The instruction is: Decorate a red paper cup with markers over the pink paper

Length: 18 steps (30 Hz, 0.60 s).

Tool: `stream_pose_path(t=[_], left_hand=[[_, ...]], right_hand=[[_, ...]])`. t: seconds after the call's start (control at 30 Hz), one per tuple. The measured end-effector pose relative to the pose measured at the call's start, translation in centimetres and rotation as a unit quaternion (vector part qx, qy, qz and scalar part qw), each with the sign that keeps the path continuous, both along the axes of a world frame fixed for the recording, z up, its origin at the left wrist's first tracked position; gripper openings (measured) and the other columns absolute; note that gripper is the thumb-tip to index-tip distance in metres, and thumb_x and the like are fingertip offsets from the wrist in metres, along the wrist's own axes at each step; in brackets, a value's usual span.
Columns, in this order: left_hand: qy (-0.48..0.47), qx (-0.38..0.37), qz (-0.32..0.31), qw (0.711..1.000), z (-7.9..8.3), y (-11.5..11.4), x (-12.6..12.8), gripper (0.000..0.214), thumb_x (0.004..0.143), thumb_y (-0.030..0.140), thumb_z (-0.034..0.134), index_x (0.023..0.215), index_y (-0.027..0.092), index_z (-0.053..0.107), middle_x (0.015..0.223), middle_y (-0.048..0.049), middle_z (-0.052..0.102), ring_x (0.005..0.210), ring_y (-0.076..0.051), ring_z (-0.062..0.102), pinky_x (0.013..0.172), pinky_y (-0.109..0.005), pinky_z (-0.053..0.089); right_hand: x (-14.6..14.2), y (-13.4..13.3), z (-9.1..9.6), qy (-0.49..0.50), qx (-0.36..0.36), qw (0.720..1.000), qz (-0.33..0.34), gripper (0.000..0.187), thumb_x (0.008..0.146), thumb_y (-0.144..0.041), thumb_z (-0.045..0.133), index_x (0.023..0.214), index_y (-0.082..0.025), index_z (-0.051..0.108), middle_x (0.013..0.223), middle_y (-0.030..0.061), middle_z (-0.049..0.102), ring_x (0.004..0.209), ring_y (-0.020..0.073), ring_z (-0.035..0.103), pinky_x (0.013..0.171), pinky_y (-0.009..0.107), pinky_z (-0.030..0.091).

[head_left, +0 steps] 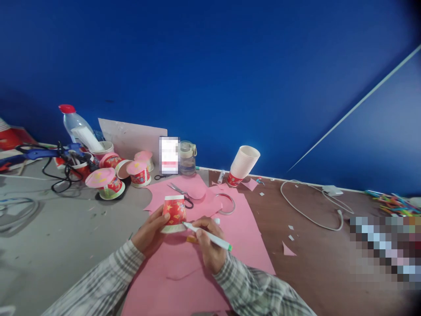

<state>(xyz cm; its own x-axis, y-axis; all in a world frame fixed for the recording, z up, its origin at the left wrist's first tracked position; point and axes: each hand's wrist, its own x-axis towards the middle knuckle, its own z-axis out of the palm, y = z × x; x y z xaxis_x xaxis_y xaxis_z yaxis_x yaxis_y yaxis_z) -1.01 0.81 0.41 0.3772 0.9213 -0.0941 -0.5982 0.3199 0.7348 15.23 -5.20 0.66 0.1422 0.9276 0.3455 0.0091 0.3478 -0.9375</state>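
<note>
My left hand [151, 231] is closed around the side of a red patterned paper cup [174, 210], turned upside down with its rim at the bottom. In my right hand [210, 245] is a white marker [215, 240] with a green end, held like a pen. The marker's tip meets the cup near its lower right edge. Pink paper [243, 250] lies beneath both hands. Just behind the cup rest scissors [177, 189] and a pink paper circle [196, 191]. A roll of tape [234, 204] lies to the right of them.
Several decorated cups with pink tops [140, 173] stand at the left, near a blue glue gun [42, 152] and a plastic bottle [77, 123]. A stack of paper cups [243, 163] leans at the back. A white cable [296, 215] and paper scraps [288, 249] lie at right.
</note>
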Motion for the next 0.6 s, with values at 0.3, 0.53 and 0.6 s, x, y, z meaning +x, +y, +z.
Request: stream_pose_path(t=[0.3,0.53,0.6], left_hand=[[0.004,0.001,-0.006,1.0,0.11,-0.03,0.0,0.035,0.067,0.014,0.058,0.102,0.011,0.06,0.079,-0.0159,0.073,0.076,-0.035,0.062,0.065,-0.045,0.049],[0.007,-0.001,-0.001,1.0,0.23,-0.02,0.12,0.035,0.066,0.014,0.06,0.1,0.011,0.062,0.077,-0.0148,0.073,0.072,-0.034,0.063,0.061,-0.043,0.05],[0.008,-0.003,-0.001,1.0,0.19,-0.04,0.07,0.035,0.066,0.015,0.06,0.101,0.011,0.061,0.078,-0.0152,0.073,0.073,-0.034,0.063,0.062,-0.043,0.049]], right_hand=[[-0.11,-0.04,0.15,-0.017,0.028,0.999,0.017,0.014,0.077,-0.022,0.053,0.082,-0.019,0.065,0.076,0.0076,0.069,0.06,0.0224,0.065,0.051,0.029,0.053],[-0.1,0.08,0.13,-0.018,0.026,0.999,0.017,0.013,0.075,-0.019,0.053,0.079,-0.019,0.066,0.076,0.0072,0.07,0.055,0.0207,0.063,0.05,0.028,0.052],[-0.07,0.05,0.24,-0.009,0.022,0.999,0.031,0.014,0.074,-0.018,0.052,0.078,-0.019,0.066,0.078,0.0079,0.07,0.057,0.0215,0.065,0.053,0.03,0.053]])
